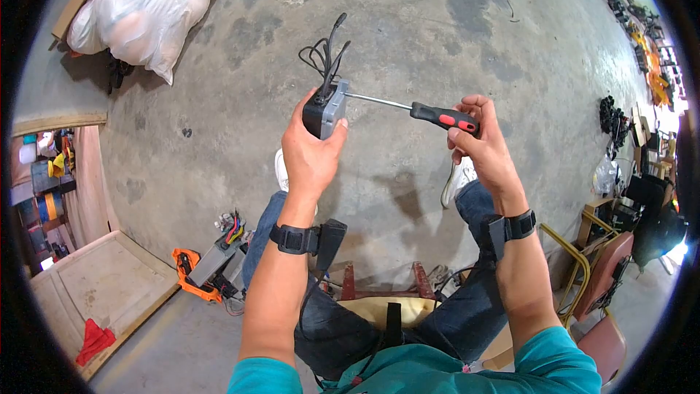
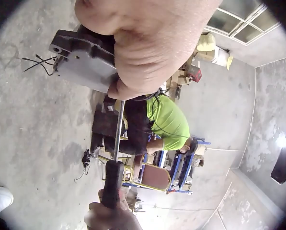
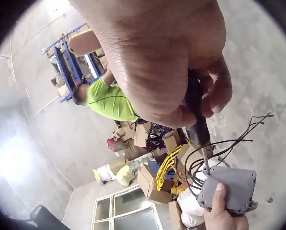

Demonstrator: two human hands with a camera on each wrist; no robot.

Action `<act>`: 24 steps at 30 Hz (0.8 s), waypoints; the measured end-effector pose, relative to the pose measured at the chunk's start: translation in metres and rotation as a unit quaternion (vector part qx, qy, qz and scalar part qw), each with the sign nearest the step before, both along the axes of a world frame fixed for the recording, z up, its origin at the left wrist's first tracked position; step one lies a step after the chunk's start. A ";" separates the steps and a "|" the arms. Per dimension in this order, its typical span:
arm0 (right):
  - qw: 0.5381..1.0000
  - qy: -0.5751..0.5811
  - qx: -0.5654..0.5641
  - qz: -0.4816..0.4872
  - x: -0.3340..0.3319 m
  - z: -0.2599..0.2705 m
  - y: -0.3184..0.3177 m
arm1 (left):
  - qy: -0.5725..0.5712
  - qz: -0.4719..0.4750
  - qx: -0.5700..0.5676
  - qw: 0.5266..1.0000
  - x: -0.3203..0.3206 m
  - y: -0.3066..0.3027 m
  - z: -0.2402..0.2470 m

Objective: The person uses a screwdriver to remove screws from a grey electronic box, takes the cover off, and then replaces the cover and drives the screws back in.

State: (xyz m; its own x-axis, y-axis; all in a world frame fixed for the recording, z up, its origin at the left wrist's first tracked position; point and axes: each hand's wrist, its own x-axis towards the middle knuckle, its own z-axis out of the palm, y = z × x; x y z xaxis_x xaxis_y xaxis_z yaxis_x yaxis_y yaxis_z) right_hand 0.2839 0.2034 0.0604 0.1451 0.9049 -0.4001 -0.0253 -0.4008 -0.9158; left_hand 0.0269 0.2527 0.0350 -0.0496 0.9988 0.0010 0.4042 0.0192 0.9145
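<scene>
A small grey and black box (image 1: 334, 111) with thin black cables rising from it is gripped by my left hand (image 1: 310, 157), thumb on its grey face. My right hand (image 1: 485, 142) holds a screwdriver (image 1: 445, 116) by its black and red handle. The shaft points left and its tip meets the upper edge of the grey side. In the left wrist view the box (image 2: 83, 62) is partly covered by the left hand (image 2: 152, 43). The right wrist view shows the grey face (image 3: 234, 187) with the shaft at a corner, under the right hand (image 3: 157, 52).
White plastic bags (image 1: 146, 14) lie at the upper left on concrete floor. An orange-framed item (image 1: 198, 277) and a wooden board (image 1: 109, 292) are at the lower left. Chairs (image 1: 605, 273) stand at the right. A person in a bright green shirt (image 2: 169, 124) sits beyond.
</scene>
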 end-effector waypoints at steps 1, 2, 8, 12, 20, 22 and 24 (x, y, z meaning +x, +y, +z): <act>1.000 -0.010 0.029 -0.005 -0.001 0.001 0.000 | 0.000 0.001 0.000 1.000 -0.001 0.000 -0.001; 1.000 -0.011 0.029 -0.004 0.000 0.000 0.000 | -0.001 -0.001 -0.002 1.000 -0.001 0.000 -0.002; 0.996 0.063 -0.069 0.007 0.008 -0.001 0.001 | -0.003 -0.003 -0.007 1.000 -0.001 0.000 0.001; 1.000 0.011 0.024 0.003 0.003 -0.003 0.000 | -0.007 0.000 -0.008 1.000 0.000 0.001 0.001; 1.000 0.007 -0.003 0.013 0.001 -0.001 0.001 | -0.015 -0.005 -0.006 1.000 -0.001 0.001 0.000; 0.998 -0.026 0.062 0.002 0.001 -0.006 0.001 | -0.019 -0.005 -0.006 1.000 -0.001 0.000 0.001; 1.000 0.008 -0.018 0.013 0.009 -0.002 0.004 | -0.012 -0.002 -0.014 1.000 0.000 0.000 0.004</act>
State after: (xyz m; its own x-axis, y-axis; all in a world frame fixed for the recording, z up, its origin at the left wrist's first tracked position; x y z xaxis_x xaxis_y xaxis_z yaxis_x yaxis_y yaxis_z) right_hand 0.2927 0.2076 0.0584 0.1160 0.8935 -0.4338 -0.0285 -0.4336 -0.9007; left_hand 0.0274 0.2527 0.0393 -0.0443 0.9986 -0.0289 0.3818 0.0437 0.9232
